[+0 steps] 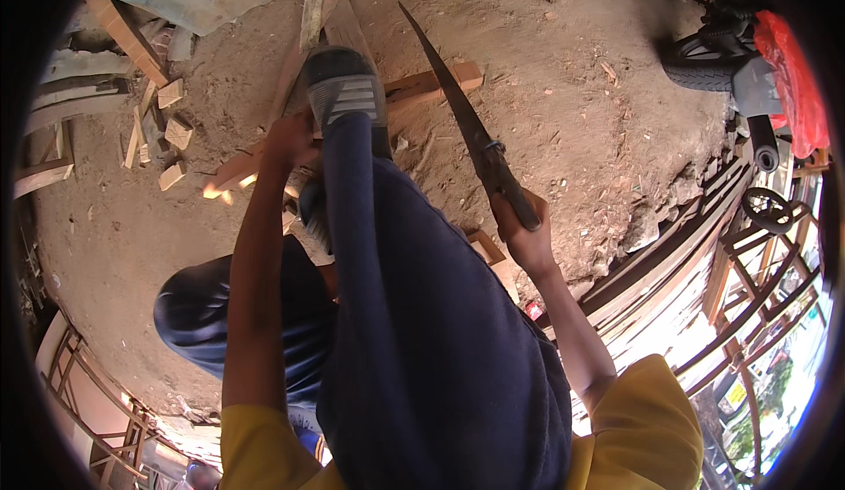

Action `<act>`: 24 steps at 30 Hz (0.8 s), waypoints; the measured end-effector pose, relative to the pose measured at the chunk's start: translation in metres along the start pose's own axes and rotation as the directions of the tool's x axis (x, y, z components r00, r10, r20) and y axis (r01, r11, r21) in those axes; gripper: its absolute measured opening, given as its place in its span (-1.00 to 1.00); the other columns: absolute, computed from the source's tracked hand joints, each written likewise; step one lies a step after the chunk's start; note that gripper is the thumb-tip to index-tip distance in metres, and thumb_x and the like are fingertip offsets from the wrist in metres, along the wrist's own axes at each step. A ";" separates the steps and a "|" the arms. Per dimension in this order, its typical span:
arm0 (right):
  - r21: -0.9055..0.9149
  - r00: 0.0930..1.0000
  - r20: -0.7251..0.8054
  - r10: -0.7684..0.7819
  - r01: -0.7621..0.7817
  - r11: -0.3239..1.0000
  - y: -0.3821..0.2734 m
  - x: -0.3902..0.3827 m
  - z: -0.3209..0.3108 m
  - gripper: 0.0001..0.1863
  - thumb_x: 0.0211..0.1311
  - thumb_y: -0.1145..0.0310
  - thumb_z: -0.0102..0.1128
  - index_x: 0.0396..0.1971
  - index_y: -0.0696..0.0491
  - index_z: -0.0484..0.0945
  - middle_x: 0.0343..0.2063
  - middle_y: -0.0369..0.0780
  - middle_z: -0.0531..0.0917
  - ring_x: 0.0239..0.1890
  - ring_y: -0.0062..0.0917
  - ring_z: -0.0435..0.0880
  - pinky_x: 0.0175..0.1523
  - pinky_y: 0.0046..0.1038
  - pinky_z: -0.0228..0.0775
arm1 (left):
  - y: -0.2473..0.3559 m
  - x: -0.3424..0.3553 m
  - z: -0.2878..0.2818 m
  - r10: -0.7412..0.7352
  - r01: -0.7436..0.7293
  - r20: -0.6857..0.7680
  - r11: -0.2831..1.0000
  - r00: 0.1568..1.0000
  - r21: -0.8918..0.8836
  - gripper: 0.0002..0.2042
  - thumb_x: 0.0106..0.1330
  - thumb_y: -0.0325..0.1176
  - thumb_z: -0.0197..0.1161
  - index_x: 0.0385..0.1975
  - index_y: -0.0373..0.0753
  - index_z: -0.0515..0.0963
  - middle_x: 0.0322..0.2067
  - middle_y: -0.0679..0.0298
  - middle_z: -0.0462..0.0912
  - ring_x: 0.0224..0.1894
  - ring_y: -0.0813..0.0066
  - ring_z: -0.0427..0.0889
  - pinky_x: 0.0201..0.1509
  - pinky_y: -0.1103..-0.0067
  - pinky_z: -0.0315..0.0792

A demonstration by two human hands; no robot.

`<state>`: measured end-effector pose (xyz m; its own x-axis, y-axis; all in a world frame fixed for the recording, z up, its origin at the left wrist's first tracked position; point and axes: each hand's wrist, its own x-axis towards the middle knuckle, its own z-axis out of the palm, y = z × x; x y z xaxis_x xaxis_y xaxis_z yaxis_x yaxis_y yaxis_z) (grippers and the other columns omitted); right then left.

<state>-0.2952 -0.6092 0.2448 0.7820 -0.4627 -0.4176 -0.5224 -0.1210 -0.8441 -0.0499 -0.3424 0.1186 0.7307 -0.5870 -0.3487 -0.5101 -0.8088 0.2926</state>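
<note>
My right hand [525, 230] is wrapped round the handle of a handsaw [458, 103], whose long dark blade tapers to a point away from me; its teeth cannot be made out. The saw is raised, apart from the wood. My left hand [292, 140] grips a reddish wooden beam [431, 85] lying slantwise on the ground, its fingers partly hidden. Beside that hand my shoe [346, 89], dark with grey stripes, rests over the beam. More wooden strips [348, 28] lie beyond the shoe.
Offcut blocks [179, 132] and a longer plank [128, 39] lie on the dirt floor [546, 76] at left. A wheel [700, 76] and a red plastic bag [792, 85] are at far right. Stacked timber [651, 270] and a wooden frame [757, 296] stand at right.
</note>
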 end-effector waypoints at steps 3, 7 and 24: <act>0.024 0.999 -0.026 0.025 -0.024 0.999 -0.005 -0.006 -0.001 -0.77 0.17 0.31 0.11 -0.56 0.15 0.43 -0.75 -0.39 0.38 -0.71 -0.76 0.29 -0.62 -0.57 0.10 | 0.006 0.003 0.002 -0.008 0.008 -0.002 0.997 1.000 -0.078 -0.38 -0.17 -0.24 0.37 -0.02 -0.26 0.37 -0.35 -0.01 0.64 -0.24 -0.03 0.61 -0.16 0.23 0.50; 0.016 0.999 -0.022 0.039 -0.039 0.999 -0.019 0.056 0.013 -0.78 0.21 0.36 0.08 -0.55 0.19 0.44 -0.69 -0.34 0.43 -0.64 -0.73 0.33 -0.55 -0.53 0.17 | 0.005 0.010 0.016 0.019 -0.018 0.008 0.997 1.000 -0.074 -0.40 -0.17 -0.28 0.35 -0.02 -0.25 0.37 -0.34 -0.02 0.64 -0.23 -0.02 0.61 -0.15 0.23 0.50; -0.017 1.000 0.007 -0.002 0.002 1.000 -0.016 0.082 0.018 -0.75 0.19 0.27 0.07 -0.56 0.14 0.42 -0.73 -0.40 0.38 -0.71 -0.76 0.28 -0.63 -0.56 0.12 | -0.001 0.011 0.017 0.036 -0.036 -0.015 0.999 0.999 -0.002 -0.44 -0.16 -0.29 0.30 -0.08 -0.31 0.34 -0.37 -0.06 0.62 -0.27 -0.06 0.61 -0.20 0.22 0.50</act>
<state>-0.2171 -0.6292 0.2181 0.7853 -0.4566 -0.4181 -0.5263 -0.1366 -0.8393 -0.0490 -0.3486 0.0994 0.7184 -0.6153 -0.3244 -0.5354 -0.7869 0.3068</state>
